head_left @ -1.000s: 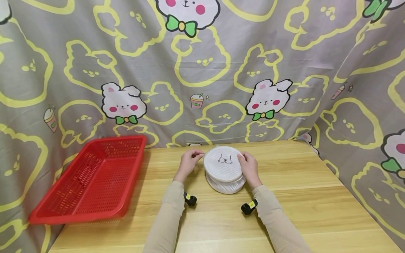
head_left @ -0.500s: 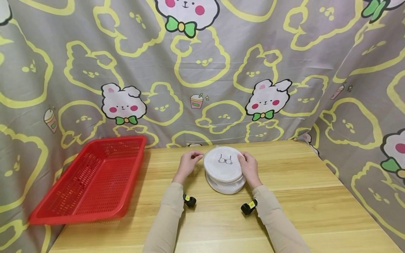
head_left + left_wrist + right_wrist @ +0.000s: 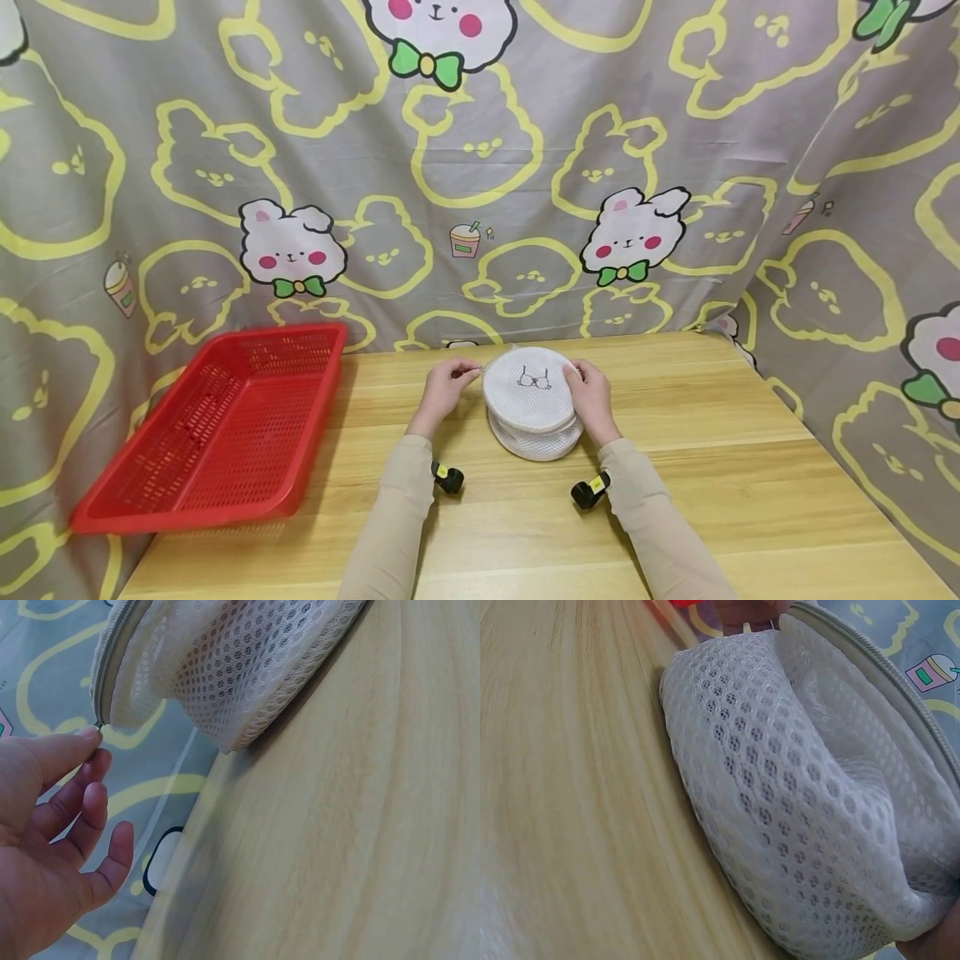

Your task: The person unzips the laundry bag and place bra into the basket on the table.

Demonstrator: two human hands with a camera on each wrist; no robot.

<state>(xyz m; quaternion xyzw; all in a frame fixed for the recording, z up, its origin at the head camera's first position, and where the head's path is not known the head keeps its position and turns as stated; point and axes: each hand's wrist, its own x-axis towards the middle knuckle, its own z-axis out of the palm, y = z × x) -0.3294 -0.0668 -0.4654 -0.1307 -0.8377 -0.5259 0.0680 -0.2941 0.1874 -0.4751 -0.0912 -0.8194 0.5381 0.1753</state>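
A round white mesh laundry bag [image 3: 529,390] with a bra drawing on its lid stands on the table. Its zipper [image 3: 112,675] runs round the top rim and looks closed in the left wrist view. At the bag's left edge my left hand [image 3: 444,390] pinches the small zipper pull between thumb and index finger, the other fingers loosely bent. My right hand [image 3: 592,398] grips the right side of the rim, thumb on the lid; its other fingers are hidden behind the bag. The mesh side wall [image 3: 780,795] sags in folds in the right wrist view.
A red plastic basket [image 3: 300,467] with slotted walls stands to the left on the wooden table [image 3: 720,467]. A grey patterned curtain [image 3: 510,167] hangs behind the table and along its sides. Black cameras [image 3: 590,492] are strapped to both wrists.
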